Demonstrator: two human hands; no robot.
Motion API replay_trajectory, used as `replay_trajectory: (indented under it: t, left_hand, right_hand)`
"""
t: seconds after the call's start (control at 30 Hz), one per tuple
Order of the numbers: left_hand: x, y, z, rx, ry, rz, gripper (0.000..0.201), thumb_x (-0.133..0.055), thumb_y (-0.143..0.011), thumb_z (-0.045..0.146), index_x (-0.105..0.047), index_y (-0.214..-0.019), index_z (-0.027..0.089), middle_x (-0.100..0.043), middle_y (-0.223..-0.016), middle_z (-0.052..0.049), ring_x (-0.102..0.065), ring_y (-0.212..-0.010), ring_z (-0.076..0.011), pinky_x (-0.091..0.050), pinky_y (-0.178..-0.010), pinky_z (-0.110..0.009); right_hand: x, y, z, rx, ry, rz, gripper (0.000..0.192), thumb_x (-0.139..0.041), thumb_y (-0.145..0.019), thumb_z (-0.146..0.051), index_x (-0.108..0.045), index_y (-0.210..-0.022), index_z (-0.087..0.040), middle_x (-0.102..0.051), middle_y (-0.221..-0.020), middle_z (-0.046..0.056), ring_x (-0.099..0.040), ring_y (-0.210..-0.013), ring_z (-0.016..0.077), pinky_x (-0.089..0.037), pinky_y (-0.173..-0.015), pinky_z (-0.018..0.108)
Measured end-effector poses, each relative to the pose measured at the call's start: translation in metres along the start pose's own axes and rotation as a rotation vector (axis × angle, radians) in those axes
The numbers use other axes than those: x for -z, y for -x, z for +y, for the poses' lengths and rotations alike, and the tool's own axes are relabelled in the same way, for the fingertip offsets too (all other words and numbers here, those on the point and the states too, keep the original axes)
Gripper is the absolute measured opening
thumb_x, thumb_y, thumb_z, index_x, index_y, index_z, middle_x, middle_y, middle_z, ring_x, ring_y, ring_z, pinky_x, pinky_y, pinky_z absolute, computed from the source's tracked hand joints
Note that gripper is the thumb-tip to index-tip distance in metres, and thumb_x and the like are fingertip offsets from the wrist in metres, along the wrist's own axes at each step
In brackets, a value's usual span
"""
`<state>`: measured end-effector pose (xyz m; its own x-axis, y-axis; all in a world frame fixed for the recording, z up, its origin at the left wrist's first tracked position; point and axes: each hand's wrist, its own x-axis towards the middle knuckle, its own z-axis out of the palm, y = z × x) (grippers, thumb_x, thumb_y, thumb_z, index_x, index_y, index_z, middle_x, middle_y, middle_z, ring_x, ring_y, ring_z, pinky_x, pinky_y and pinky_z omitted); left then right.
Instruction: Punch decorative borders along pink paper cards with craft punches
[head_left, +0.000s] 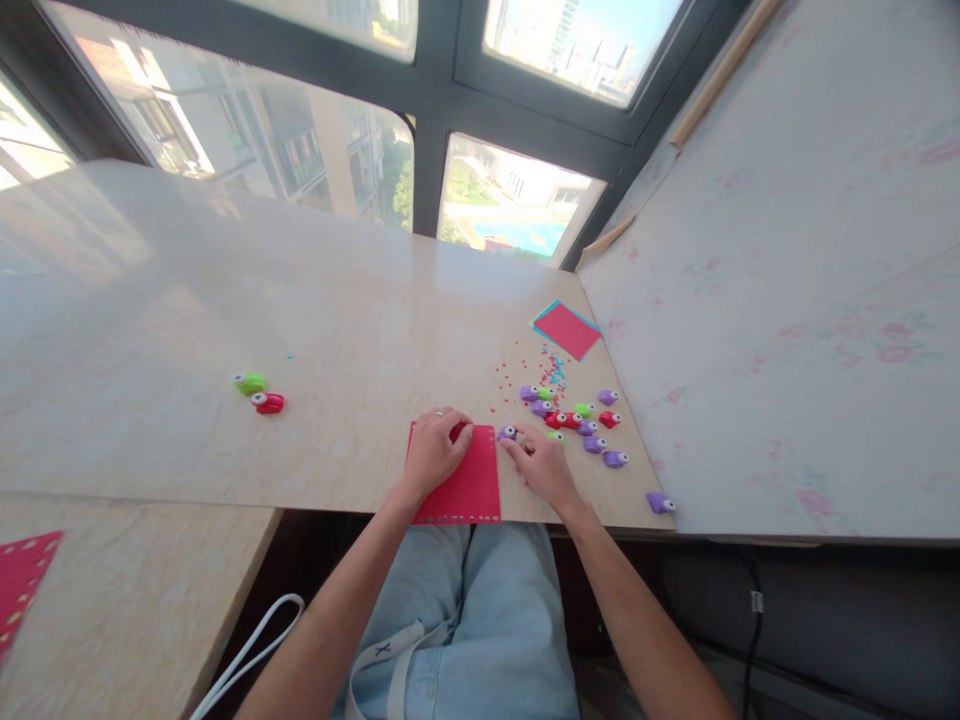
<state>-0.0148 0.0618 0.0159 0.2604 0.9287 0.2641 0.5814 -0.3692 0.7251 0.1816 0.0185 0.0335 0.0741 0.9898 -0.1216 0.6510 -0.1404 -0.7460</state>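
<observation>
A red sheet of paper lies at the table's front edge, with small holes along its top, right and bottom edges. My left hand rests on its upper left part, fingers curled and pressing it against the table. Just off the sheet's upper right corner is a purple craft paper punch with an eye-like white disc. My right hand is closed on this punch between thumb and fingers. Whether the sheet's edge sits inside the punch is too small to tell.
Several purple, red and green punches are scattered at the right. Red and blue paper bits lie behind them, near stacked coloured paper. A green punch and a red punch sit at left. The papered wall bounds the right side.
</observation>
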Motion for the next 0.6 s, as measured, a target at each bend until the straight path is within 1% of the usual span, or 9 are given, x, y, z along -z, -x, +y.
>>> replay_trajectory:
  t: [0.1,0.2,0.27,0.33,0.4,0.47,0.53,0.6]
  left_hand:
    - [0.0,0.0,0.0,0.004,0.001,0.009,0.016,-0.053,-0.089,0.022,-0.068,-0.083,0.02,-0.072,-0.087,-0.006,-0.063,-0.086,-0.0218,-0.047,-0.084,-0.039]
    - [0.0,0.0,-0.001,-0.002,0.005,0.004,0.016,-0.053,-0.089,0.021,-0.068,-0.083,0.02,-0.072,-0.086,-0.005,-0.062,-0.085,-0.0219,-0.047,-0.083,-0.039]
    - [-0.001,0.0,-0.001,-0.004,0.005,0.002,0.015,-0.054,-0.089,0.021,-0.068,-0.083,0.02,-0.072,-0.086,-0.005,-0.063,-0.086,-0.0219,-0.047,-0.083,-0.038]
    - [-0.001,0.0,-0.002,-0.004,0.004,0.009,0.014,-0.054,-0.089,0.02,-0.067,-0.084,0.02,-0.072,-0.086,-0.005,-0.063,-0.086,-0.0219,-0.047,-0.084,-0.038]
    - [-0.002,0.001,-0.002,-0.004,0.005,0.016,0.014,-0.055,-0.089,0.02,-0.068,-0.084,0.02,-0.072,-0.086,-0.005,-0.064,-0.086,-0.0216,-0.047,-0.083,-0.038]
    - [-0.004,0.001,-0.002,-0.007,0.016,0.021,0.013,-0.055,-0.089,0.018,-0.068,-0.086,0.02,-0.071,-0.086,-0.005,-0.065,-0.086,-0.0213,-0.048,-0.083,-0.037]
    - [-0.005,0.001,-0.003,-0.011,0.037,0.034,0.015,-0.055,-0.088,0.016,-0.068,-0.092,0.021,-0.071,-0.09,-0.006,-0.065,-0.089,-0.0216,-0.05,-0.082,-0.037]
    - [-0.007,0.002,-0.005,-0.004,0.047,0.056,0.018,-0.053,-0.091,0.016,-0.067,-0.102,0.021,-0.071,-0.096,-0.008,-0.065,-0.094,-0.0227,-0.051,-0.082,-0.036]
  right_hand:
    - [0.0,0.004,-0.004,-0.06,-0.17,0.073,0.05,-0.06,-0.084,-0.058,-0.065,-0.112,-0.017,-0.058,-0.053,-0.004,-0.052,-0.038,0.0136,-0.04,-0.041,0.025]
    - [-0.004,0.004,-0.014,-0.117,-0.348,0.127,0.06,-0.063,-0.078,-0.065,-0.063,-0.111,-0.016,-0.059,-0.056,-0.003,-0.052,-0.038,0.0129,-0.035,-0.034,0.023]
    - [-0.008,0.001,-0.023,-0.111,-0.43,0.133,0.061,-0.065,-0.076,-0.065,-0.062,-0.11,-0.015,-0.059,-0.058,-0.003,-0.051,-0.039,0.0116,-0.034,-0.033,0.022]
    - [-0.012,-0.004,-0.036,-0.072,-0.471,0.119,0.057,-0.066,-0.076,-0.063,-0.062,-0.108,-0.015,-0.06,-0.059,-0.003,-0.051,-0.039,0.0106,-0.034,-0.034,0.021]
    - [-0.017,-0.011,-0.051,-0.006,-0.465,0.099,0.051,-0.065,-0.079,-0.059,-0.063,-0.106,-0.015,-0.06,-0.061,-0.002,-0.052,-0.041,0.0102,-0.037,-0.036,0.021]
    - [-0.025,-0.018,-0.07,0.075,-0.414,0.084,0.044,-0.064,-0.082,-0.054,-0.064,-0.104,-0.016,-0.061,-0.063,-0.001,-0.054,-0.044,0.011,-0.041,-0.041,0.022]
    - [-0.034,-0.025,-0.092,0.163,-0.322,0.08,0.037,-0.063,-0.085,-0.049,-0.066,-0.104,-0.017,-0.065,-0.067,0.001,-0.06,-0.054,0.0136,-0.046,-0.05,0.023]
    - [-0.046,-0.031,-0.116,0.259,-0.196,0.063,0.03,-0.063,-0.087,-0.043,-0.067,-0.105,-0.019,-0.07,-0.077,0.004,-0.066,-0.07,0.0172,-0.049,-0.062,0.024]
